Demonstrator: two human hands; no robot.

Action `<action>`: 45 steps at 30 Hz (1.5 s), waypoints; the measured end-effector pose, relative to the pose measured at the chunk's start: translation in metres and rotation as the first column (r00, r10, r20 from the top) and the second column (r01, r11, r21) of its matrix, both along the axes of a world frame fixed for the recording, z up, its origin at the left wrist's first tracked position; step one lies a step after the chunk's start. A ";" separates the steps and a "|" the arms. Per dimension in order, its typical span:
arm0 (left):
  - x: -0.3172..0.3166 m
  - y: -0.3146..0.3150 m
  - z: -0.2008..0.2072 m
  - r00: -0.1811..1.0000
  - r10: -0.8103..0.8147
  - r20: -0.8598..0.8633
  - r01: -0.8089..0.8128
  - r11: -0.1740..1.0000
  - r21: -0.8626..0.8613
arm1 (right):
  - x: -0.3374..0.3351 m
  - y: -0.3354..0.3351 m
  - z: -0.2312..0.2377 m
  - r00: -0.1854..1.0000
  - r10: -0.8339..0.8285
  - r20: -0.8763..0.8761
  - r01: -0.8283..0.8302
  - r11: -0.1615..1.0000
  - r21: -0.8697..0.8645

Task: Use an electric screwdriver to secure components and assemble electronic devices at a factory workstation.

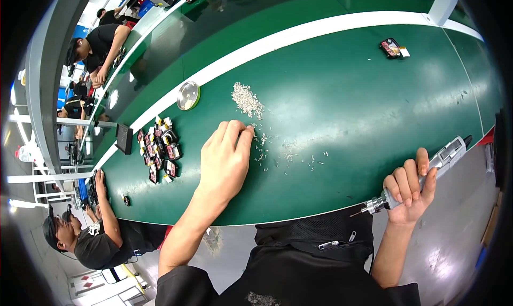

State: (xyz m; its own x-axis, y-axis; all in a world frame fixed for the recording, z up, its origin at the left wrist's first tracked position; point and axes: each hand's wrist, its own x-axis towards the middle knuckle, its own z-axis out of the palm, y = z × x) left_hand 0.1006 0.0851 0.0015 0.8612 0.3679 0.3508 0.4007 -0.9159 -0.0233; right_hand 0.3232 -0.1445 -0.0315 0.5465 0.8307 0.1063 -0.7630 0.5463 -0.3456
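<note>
My left hand rests over the green tabletop, its thumb and forefinger pinched together at the lower edge of a heap of tiny pale pieces. Whatever lies between those fingertips is too small to make out. More tiny pieces are scattered to the right of that hand. At the table's near right edge, my right hand is wrapped around a grey electric screwdriver, whose bit points left and slightly down.
Left of my left hand sits a cluster of small black devices with yellow and white parts. A round clear dish with a green rim stands by the white divider. One similar device lies far right. A co-worker sits at the left.
</note>
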 end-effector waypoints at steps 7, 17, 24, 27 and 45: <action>-0.002 0.007 0.000 0.998 0.035 0.060 -0.030 0.995 -0.091 | 0.000 -0.005 -0.001 1.000 0.018 -0.004 -0.018 1.000 0.017; 0.010 -0.060 0.000 0.890 0.342 0.300 0.144 0.414 -0.899 | -0.003 0.003 0.011 0.999 -0.034 -0.037 0.034 0.999 0.006; 0.033 -0.119 0.000 0.782 0.428 0.454 0.606 -0.347 -0.716 | -0.017 0.025 0.054 0.998 -0.069 0.008 0.067 0.981 0.182; 0.036 -0.128 -0.002 0.786 0.456 0.418 0.607 -0.434 -0.666 | -0.021 0.024 0.057 0.993 -0.093 0.070 0.080 0.981 0.177; 0.040 -0.140 -0.005 0.809 0.383 0.446 0.488 -0.016 -0.872 | -0.021 0.020 0.048 0.982 -0.095 0.164 0.072 0.988 0.139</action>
